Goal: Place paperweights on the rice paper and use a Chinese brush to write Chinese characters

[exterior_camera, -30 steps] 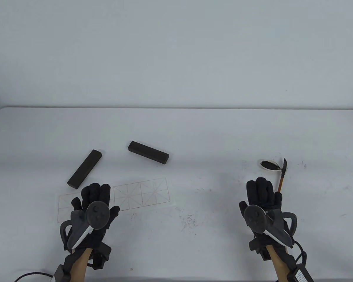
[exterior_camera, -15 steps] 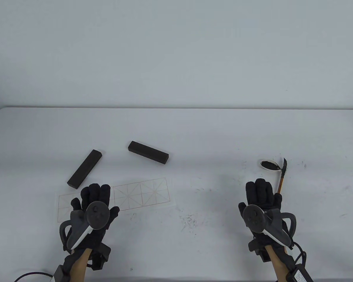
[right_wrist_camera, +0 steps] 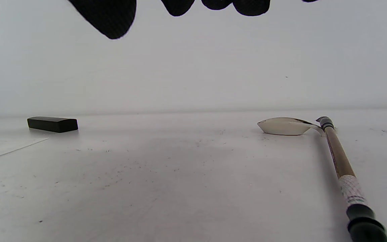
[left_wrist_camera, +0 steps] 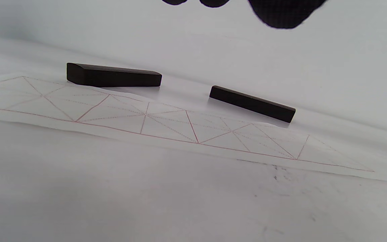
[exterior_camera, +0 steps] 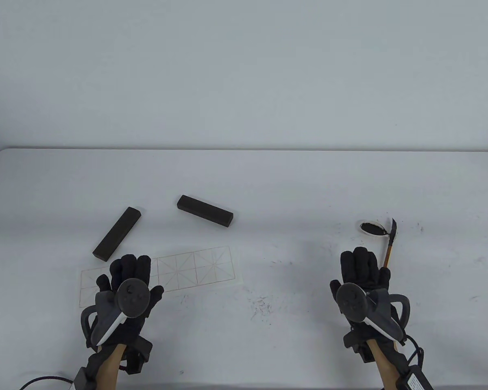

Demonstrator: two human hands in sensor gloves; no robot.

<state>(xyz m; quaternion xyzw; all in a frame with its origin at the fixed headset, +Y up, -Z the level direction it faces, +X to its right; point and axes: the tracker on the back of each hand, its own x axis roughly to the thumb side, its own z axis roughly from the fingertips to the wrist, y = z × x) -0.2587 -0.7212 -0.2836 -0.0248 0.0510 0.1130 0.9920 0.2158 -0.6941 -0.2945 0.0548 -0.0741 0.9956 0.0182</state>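
A strip of rice paper (exterior_camera: 195, 268) (left_wrist_camera: 166, 124) printed with red grid squares lies on the white table at the front left. Two dark paperweight bars lie beyond it, off the paper: the left paperweight (exterior_camera: 117, 232) (left_wrist_camera: 113, 75) and the right paperweight (exterior_camera: 205, 210) (left_wrist_camera: 252, 103) (right_wrist_camera: 52, 124). My left hand (exterior_camera: 126, 270) hovers over the paper's left part, fingers relaxed, holding nothing. My right hand (exterior_camera: 364, 264) is open just left of the brush (exterior_camera: 389, 248) (right_wrist_camera: 339, 164), whose tip rests on the small ink dish (exterior_camera: 372, 228) (right_wrist_camera: 286, 126).
The white table (exterior_camera: 293, 191) carries scattered ink specks (exterior_camera: 262, 304) in the front middle and near the dish. A pale wall rises behind the table's far edge. Cables trail from both wrists at the bottom edge.
My left hand has drifted slightly left and toward me. The right hand, paper, paperweights and brush stay where they were.
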